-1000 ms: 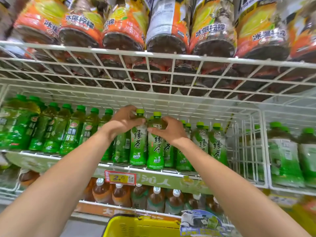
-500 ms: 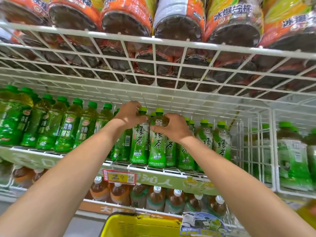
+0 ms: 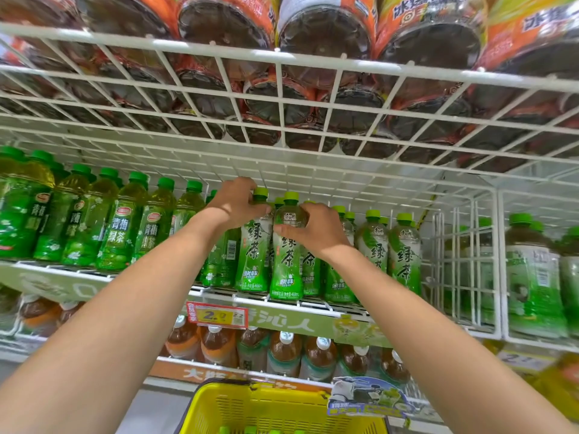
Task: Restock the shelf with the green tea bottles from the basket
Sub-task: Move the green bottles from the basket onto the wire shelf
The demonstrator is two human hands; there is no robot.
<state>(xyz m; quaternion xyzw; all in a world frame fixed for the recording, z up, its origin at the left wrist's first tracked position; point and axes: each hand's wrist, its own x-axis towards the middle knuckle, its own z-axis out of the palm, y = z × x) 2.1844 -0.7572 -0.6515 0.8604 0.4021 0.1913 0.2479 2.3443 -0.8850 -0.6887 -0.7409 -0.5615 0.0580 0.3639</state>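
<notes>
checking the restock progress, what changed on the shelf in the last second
Very little. The left hand and right hand each still grip a green tea bottle, the left bottle and the right bottle, standing upright at the shelf front. Nothing was let go. The yellow basket stays below.

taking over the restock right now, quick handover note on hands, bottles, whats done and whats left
Left hand: gripping the neck of a green tea bottle standing at the shelf front.
Right hand: gripping the neighbouring bottle, also standing on the shelf.
Done: both bottles sit upright in the green tea row.
Left: release them; green caps show in the yellow basket below, so more bottles probably remain to shelve.
</notes>
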